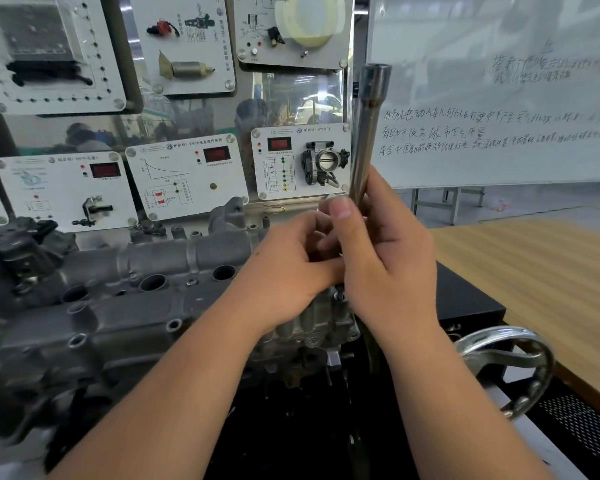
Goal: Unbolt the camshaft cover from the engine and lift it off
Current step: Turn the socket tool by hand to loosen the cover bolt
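right hand (388,258) wrapped round a long socket bar (368,133), held upright | left hand (288,271) curled, pinching at the bar's lower end; what it holds is hidden | cover (125,292) sits on engine just beyond; bolting state unclear; lift-off not yet done

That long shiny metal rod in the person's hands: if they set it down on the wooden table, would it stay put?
Probably not. The metal rod looks round and smooth, so it would likely roll on the wooden table. It appears rigid steel, likely heavy for its slimness. The right hand grips it upright; its polish suggests it could be slippery.
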`<state>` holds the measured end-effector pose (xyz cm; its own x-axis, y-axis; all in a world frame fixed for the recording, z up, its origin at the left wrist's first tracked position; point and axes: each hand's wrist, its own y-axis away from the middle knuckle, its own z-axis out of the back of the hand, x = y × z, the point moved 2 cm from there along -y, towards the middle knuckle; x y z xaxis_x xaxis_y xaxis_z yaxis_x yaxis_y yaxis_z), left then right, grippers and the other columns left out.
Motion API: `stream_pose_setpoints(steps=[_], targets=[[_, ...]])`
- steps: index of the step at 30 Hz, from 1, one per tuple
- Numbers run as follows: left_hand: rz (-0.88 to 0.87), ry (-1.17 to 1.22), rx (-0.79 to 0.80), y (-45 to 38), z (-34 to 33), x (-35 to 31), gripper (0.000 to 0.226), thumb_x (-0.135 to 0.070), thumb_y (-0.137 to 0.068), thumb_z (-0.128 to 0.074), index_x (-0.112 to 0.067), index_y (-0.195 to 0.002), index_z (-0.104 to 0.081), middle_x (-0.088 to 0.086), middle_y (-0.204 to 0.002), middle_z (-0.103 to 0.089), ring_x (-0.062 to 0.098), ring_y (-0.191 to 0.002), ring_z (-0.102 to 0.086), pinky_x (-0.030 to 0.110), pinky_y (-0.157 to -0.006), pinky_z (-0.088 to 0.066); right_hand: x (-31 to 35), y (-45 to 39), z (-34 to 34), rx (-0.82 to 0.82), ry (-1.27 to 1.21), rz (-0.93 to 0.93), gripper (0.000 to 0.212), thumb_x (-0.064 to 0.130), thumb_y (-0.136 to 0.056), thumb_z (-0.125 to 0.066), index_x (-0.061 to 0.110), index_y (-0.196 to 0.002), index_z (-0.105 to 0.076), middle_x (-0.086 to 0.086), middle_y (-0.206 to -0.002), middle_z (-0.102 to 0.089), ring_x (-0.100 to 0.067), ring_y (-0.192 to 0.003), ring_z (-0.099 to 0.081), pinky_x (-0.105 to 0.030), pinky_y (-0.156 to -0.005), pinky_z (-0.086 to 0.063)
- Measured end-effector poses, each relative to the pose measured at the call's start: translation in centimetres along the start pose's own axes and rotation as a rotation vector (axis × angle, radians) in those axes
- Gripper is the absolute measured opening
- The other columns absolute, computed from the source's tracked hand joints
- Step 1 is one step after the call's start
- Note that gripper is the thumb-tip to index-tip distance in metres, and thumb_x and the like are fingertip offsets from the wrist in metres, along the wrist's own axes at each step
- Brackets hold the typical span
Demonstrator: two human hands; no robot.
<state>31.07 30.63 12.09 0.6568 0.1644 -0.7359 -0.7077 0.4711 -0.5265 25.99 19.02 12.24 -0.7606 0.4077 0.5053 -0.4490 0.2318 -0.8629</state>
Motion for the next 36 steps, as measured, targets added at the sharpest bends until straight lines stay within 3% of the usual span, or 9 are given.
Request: stream_pose_setpoints(steps=[3,7,15,18,22,26,29,34,36], targets=[[0.007,0.076,0.046,0.03,-0.02,0.16,0.029,-0.028,-0.079,-0.075,-0.020,-0.106,-0.067,-0.013,-0.077,-0.068,0.018,-0.086,-0.073,0.043,-0.085,-0.062,0.01,0.11,0.08,-0.032,0.021,-0.002,0.018,0.029,-0.102,-0.050,0.020,-0.104,-0.065,0.007,-0.072,-0.064,-0.016,-0.068,-0.066,-0.033,-0.060,-0.053],[0.018,0.266,0.129,0.18,-0.03,0.25,0.031,-0.026,-0.090,-0.068,-0.031,-0.120,-0.065,-0.001,-0.108,-0.078,0.009,-0.107,-0.072,0.021,-0.090,-0.055,0.08,0.03,0.13,-0.006,0.026,0.006,0.028,0.028,-0.105,-0.046,0.014,-0.116,-0.067,0.013,-0.074,-0.065,-0.009,-0.072,-0.067,-0.017,-0.062,-0.049],[0.006,0.160,0.067,0.13,-0.22,0.27,0.039,-0.031,-0.087,-0.072,-0.021,-0.123,-0.063,0.016,-0.112,-0.072,0.032,-0.109,-0.070,0.053,-0.100,-0.055,-0.23,-0.24,0.32,0.045,-0.026,-0.057,0.039,0.032,-0.106,-0.042,0.017,-0.140,-0.055,0.004,-0.084,-0.072,-0.015,-0.082,-0.072,-0.033,-0.070,-0.057],[-0.008,0.066,0.046,-0.03,-0.10,0.21,0.041,-0.045,-0.076,-0.072,-0.035,-0.115,-0.066,-0.002,-0.095,-0.074,0.018,-0.095,-0.074,0.043,-0.089,-0.061,0.07,-0.29,0.31,0.038,-0.046,-0.014,0.030,0.034,-0.102,-0.051,0.033,-0.132,-0.057,0.007,-0.079,-0.068,-0.016,-0.072,-0.071,-0.032,-0.065,-0.057],[0.032,0.047,0.043,-0.07,-0.17,0.54,0.041,-0.050,-0.067,-0.071,-0.030,-0.102,-0.066,-0.012,-0.078,-0.069,0.015,-0.080,-0.071,0.045,-0.082,-0.062,-0.15,-0.16,0.47,-0.017,0.023,-0.014,0.017,0.025,-0.103,-0.051,0.021,-0.107,-0.067,0.008,-0.074,-0.066,-0.017,-0.070,-0.068,-0.041,-0.063,-0.056],[0.022,0.190,0.089,0.23,0.01,0.49,0.034,-0.044,-0.082,-0.070,-0.027,-0.112,-0.068,-0.007,-0.099,-0.077,0.014,-0.102,-0.073,0.033,-0.094,-0.059,-0.20,-0.06,0.46,0.041,0.034,-0.018,0.038,0.025,-0.106,-0.044,0.021,-0.142,-0.055,0.010,-0.093,-0.073,-0.011,-0.080,-0.070,-0.023,-0.070,-0.055],[0.029,0.189,0.089,0.40,0.06,0.37,0.029,-0.038,-0.087,-0.070,-0.025,-0.113,-0.067,-0.003,-0.101,-0.078,0.015,-0.103,-0.074,0.035,-0.095,-0.059,-0.23,0.05,0.32,0.050,-0.044,-0.029,0.048,0.026,-0.105,-0.043,0.036,-0.151,-0.033,0.011,-0.101,-0.074,-0.013,-0.083,-0.071,-0.030,-0.076,-0.056],[0.029,0.125,0.031,0.15,-0.03,0.55,0.041,-0.047,-0.075,-0.074,-0.031,-0.112,-0.067,0.009,-0.098,-0.077,0.040,-0.097,-0.073,0.061,-0.088,-0.058,-0.12,-0.14,0.40,0.045,-0.030,-0.032,0.048,0.032,-0.102,-0.053,0.022,-0.148,-0.049,0.009,-0.091,-0.070,-0.017,-0.078,-0.071,-0.040,-0.071,-0.059],[0.025,0.063,0.004,0.08,-0.07,0.69,0.042,-0.053,-0.068,-0.072,-0.037,-0.106,-0.066,0.001,-0.087,-0.077,0.029,-0.086,-0.075,0.052,-0.081,-0.062,-0.13,-0.18,0.49,0.001,-0.043,-0.056,0.036,0.026,-0.101,-0.057,0.020,-0.136,-0.062,0.013,-0.086,-0.068,-0.016,-0.077,-0.070,-0.035,-0.069,-0.057]])
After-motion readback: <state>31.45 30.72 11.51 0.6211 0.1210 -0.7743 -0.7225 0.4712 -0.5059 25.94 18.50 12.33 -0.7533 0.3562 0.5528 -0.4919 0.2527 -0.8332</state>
